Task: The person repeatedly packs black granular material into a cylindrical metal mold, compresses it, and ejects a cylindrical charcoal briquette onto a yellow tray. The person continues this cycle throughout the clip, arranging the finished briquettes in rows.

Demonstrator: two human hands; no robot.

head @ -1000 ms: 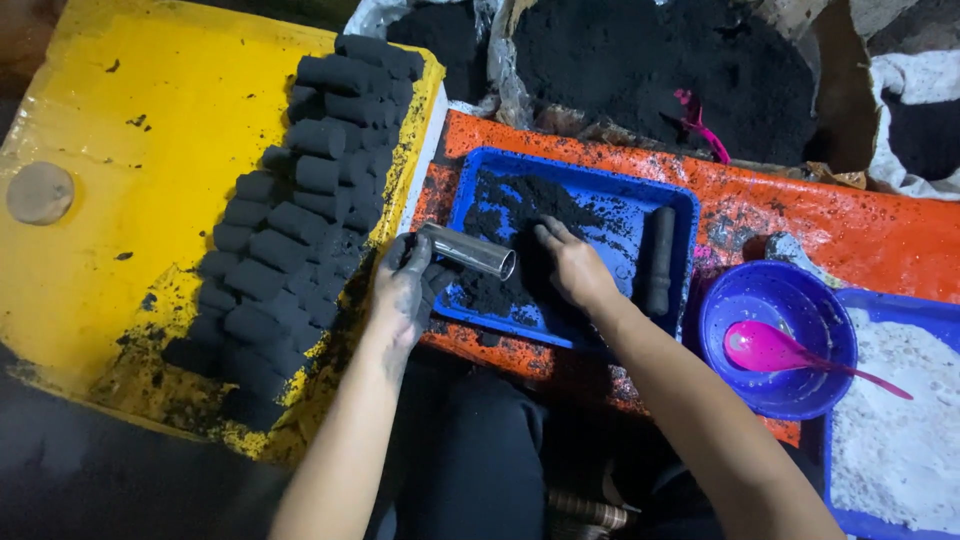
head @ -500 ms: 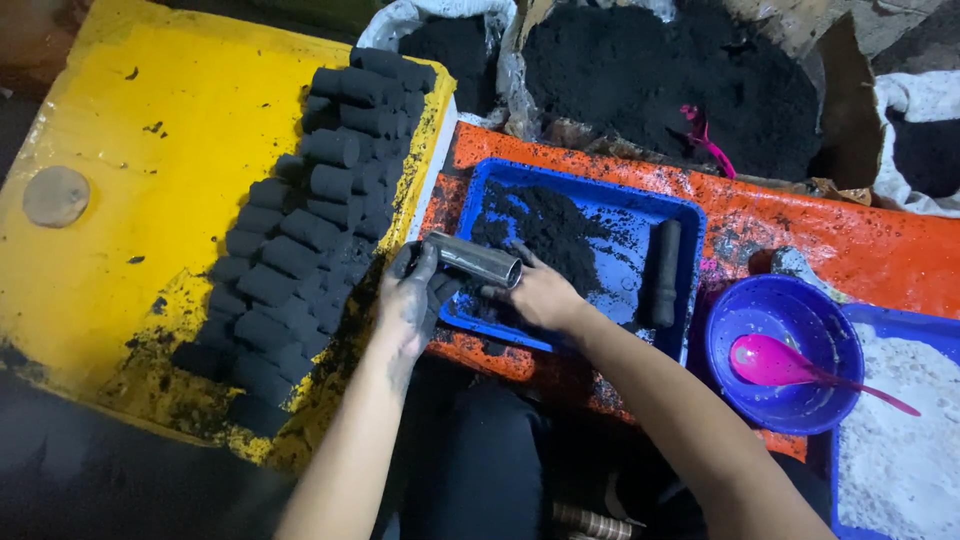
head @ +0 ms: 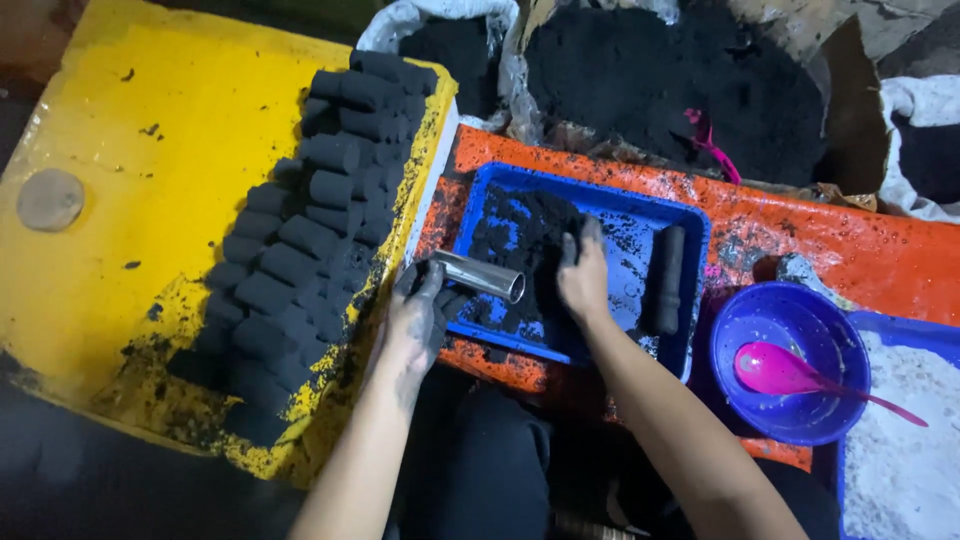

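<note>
Left hand, clenched around a metal tube, tilts its open end over the blue tray. Right hand cups black powder toward the tube mouth, grip loosely curled. Finished black cylinders line the yellow board alongside.

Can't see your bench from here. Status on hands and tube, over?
Left hand grips metal tube, open end toward blue tray. Right hand flat on black powder in tray. Black rod lies beside, apart.
</note>
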